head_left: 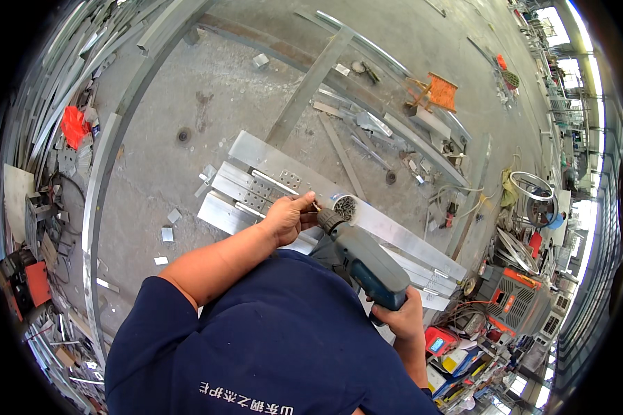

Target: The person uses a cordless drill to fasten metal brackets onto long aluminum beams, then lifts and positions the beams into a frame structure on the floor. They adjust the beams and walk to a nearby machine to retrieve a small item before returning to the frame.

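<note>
My right hand [401, 317] is wrapped round the handle of a dark grey-green power drill [368, 266], which points away and to the left. At its chuck [330, 218] a short gold-coloured bit or screw tip shows. The fingers of my left hand [289, 218] are pinched together right beside that tip; what they hold is too small to name. Beneath both hands lie pale metal profiles [264, 153], side by side, and a cluster of drilled holes [292, 181] shows in them. Just beyond the chuck, a round container holds many small metal fasteners [345, 207].
A long steel beam [102, 176] runs along the left, and a crossing bar [310, 86] reaches away ahead. An orange folding stool [441, 93] stands far right. Metal offcuts [370, 124] litter the concrete floor. An orange-and-grey machine [519, 301] with cables sits at right.
</note>
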`<state>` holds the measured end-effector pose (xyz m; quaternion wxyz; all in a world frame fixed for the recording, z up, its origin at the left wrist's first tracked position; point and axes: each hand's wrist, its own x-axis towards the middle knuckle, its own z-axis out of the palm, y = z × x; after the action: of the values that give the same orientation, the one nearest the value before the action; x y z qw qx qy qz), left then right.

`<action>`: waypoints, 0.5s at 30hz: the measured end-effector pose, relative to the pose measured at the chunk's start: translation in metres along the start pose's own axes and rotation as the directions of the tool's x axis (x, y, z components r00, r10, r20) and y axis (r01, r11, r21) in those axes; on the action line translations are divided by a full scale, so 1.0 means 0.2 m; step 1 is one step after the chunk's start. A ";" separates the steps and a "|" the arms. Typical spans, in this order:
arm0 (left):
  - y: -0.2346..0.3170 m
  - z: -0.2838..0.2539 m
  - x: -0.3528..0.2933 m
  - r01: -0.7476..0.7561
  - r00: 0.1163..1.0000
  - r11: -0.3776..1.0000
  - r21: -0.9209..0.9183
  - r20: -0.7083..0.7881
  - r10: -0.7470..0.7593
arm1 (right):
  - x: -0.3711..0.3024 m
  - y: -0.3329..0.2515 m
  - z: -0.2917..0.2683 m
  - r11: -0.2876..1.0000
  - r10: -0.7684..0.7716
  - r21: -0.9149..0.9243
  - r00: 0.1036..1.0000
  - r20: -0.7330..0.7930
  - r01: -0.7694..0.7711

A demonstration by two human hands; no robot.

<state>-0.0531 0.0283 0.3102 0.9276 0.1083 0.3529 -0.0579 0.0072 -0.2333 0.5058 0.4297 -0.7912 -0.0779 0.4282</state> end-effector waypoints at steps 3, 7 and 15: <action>-0.03 -0.04 0.05 0.074 0.994 0.997 0.026 -0.077 -0.072 | 0.06 -0.01 0.00 0.987 -0.001 -0.162 1.000 0.007 0.003; -0.12 -0.15 0.21 0.180 0.946 0.983 -0.036 -0.269 -0.183 | 0.22 -0.10 0.06 0.888 -0.009 -0.459 0.999 0.053 0.032; -0.36 -0.42 0.68 0.125 0.871 0.978 -0.168 -0.453 -0.189 | 0.73 -0.02 0.16 0.592 0.068 -0.794 0.974 0.218 0.137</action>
<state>-0.0189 -0.0254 0.1464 0.8129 0.0277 0.5760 -0.0817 0.0747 -0.1393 0.4117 0.0226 -0.8440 -0.3264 0.4251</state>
